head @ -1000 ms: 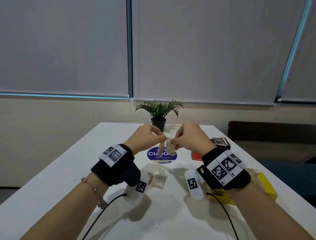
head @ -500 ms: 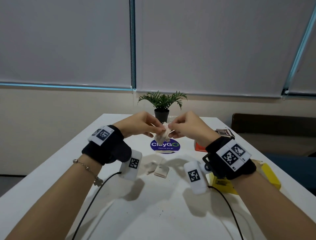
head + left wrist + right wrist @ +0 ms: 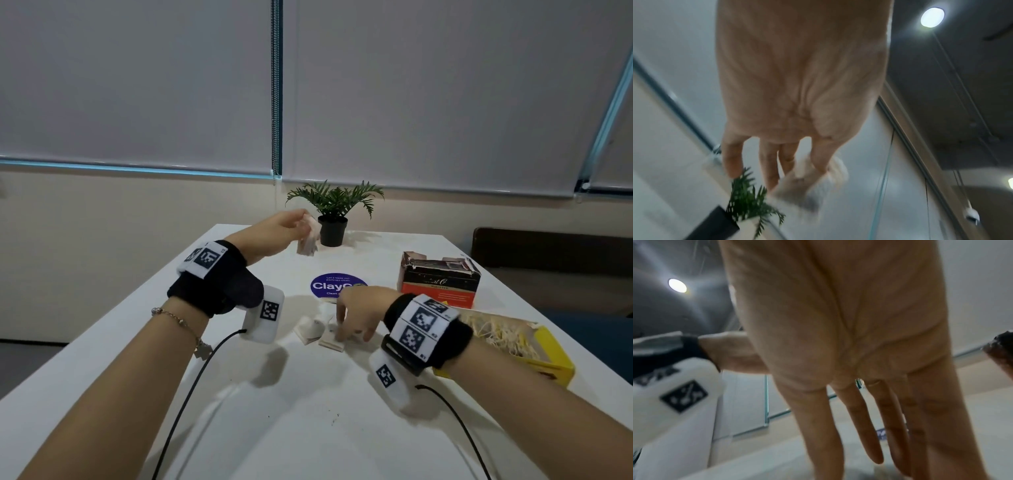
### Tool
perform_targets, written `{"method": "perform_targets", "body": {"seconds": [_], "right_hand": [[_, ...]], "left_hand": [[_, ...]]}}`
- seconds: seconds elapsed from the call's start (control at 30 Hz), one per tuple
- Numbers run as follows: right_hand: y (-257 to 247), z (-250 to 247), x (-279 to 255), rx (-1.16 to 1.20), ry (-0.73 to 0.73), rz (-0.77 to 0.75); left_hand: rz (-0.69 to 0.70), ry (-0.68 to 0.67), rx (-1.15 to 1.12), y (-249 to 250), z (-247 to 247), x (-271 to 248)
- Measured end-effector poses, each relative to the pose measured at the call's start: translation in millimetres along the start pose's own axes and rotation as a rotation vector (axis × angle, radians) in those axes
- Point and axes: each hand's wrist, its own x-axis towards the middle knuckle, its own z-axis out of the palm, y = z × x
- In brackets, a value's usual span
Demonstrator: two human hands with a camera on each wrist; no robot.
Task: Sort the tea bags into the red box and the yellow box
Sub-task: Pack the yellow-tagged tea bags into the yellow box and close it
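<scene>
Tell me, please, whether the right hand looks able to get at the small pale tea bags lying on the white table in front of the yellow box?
Probably yes: the right hand is already down over the small pale tea bags, fingers extended onto one, nothing between them. The left hand holds another tea bag far off.

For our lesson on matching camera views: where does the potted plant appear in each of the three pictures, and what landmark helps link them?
Head: potted plant stands at the table's far end, centre, just right of the raised left hand.
Left wrist: its fronds and black pot sit bottom left, under the fingertips.
Right wrist: not in it.
Shared landmark: the tea bag pinched in the left hand, beside the plant in both.
</scene>
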Motion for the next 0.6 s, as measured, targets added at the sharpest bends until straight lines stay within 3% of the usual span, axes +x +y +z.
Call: {"method": "perform_targets", "body": {"seconds": [0.1,0.27,0.37,0.5,0.6], "right_hand": [[-3,1,4,0.037,-0.029,0.010],[4,4,12,0.185,-0.048,0.064],[7,4,12,0.183,-0.062,0.062],[8,3,9,0.144,-0.101,0.064],[14,-3,7,0.242,-0.092,0.070]], "left_hand": [[-0.065,0.049,-0.269,4,10,2],[-0.202,0.099,-0.498,10,23,5],[-0.269,0.076,-0.483,12,30,4],[-0.237,0.005,-0.440,9,37,6],[-0.299,0.017,-0.389,1,39,7]]}}
